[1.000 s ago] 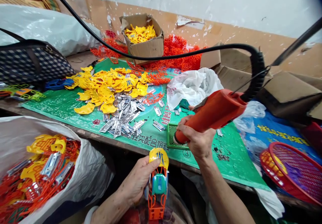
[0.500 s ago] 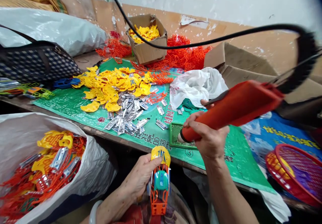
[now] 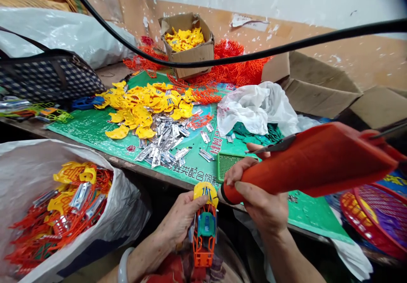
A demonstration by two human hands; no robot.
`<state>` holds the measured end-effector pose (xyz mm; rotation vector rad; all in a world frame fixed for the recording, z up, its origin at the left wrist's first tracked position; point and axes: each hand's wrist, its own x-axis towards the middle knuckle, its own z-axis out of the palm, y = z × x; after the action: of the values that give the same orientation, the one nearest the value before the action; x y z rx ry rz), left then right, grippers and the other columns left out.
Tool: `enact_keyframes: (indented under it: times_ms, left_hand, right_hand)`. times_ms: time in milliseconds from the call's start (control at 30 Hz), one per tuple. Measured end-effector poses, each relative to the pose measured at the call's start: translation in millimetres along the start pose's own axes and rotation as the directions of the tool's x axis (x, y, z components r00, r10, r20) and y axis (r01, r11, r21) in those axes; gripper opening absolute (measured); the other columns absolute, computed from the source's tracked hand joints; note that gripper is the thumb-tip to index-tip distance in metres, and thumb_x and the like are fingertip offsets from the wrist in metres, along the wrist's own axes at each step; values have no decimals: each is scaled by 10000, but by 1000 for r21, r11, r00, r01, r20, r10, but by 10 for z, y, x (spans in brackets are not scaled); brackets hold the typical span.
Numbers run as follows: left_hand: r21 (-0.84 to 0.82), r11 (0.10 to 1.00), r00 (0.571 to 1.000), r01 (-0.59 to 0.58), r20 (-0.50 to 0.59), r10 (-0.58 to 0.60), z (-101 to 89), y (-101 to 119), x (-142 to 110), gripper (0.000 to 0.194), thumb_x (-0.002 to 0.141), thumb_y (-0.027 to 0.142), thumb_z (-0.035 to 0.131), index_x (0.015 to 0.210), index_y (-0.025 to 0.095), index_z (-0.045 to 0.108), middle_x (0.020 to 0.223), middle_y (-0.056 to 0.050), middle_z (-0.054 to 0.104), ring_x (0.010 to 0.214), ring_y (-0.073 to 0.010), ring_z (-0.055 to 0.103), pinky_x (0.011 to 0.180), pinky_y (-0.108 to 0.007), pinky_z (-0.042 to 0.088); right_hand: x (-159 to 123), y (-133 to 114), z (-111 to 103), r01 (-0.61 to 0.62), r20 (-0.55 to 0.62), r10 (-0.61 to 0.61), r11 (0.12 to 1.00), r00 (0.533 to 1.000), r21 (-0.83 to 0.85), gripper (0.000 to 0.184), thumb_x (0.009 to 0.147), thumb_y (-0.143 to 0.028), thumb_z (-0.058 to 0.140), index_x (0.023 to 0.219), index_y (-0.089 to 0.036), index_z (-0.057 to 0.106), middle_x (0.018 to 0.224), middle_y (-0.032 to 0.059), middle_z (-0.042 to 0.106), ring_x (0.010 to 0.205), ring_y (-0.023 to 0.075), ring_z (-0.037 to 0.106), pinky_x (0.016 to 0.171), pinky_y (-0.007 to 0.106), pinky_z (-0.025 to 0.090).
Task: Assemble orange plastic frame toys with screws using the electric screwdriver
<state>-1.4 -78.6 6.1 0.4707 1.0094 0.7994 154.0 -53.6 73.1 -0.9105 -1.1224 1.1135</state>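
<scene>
My left hand (image 3: pixel 182 217) grips a toy car body (image 3: pixel 206 225) over my lap, with the thumb on its yellow front piece. The body has an orange frame, a green middle part and silver side strips. My right hand (image 3: pixel 260 196) is wrapped round a red corded electric screwdriver (image 3: pixel 295 162), tilted down to the left. Its pale tip is at the right edge of the yellow piece; whether it touches, I cannot tell. Beyond the tool sits a small green mesh tray (image 3: pixel 225 166), partly hidden by my right hand.
Yellow parts (image 3: pixel 140 107) and silver strips (image 3: pixel 165 141) lie heaped on the green sheet (image 3: pixel 79 126). A white sack (image 3: pixel 130 202) holds assembled pieces at left. A cardboard box (image 3: pixel 193 58), white plastic bag (image 3: pixel 248 109) and red basket (image 3: pixel 375 223) stand around. A black cable (image 3: pixel 222 63) crosses the view.
My right hand has brought the screwdriver down and left, from over the green tray to the toy car body. My left hand still holds the body. The view has shifted slightly.
</scene>
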Motion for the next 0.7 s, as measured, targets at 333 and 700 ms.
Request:
enact_keyframes:
  times_ms: [333,700]
  left_hand:
    - [-24,1000,1000,15,-5,-15,22,-3,5,398,605,435,855,718,90,693,604,-26,648,478,-82,527,467,-179,411]
    - [-52,999,1000,12,13,-11,-12,-17,26,354,633,391,846,753,85,712,627,-41,683,492,-92,566,484,-180,455]
  right_hand:
    - [-9,46,-42,35,54,-36,999,998,22,299,736,-211,739,986,-254,580,753,-30,591,678,161,584,731,368,518]
    - [-9,52,0,50,49,-49,999,998,-8,258,736,-228,720,963,-261,602,714,-30,583,659,166,590,715,369,539]
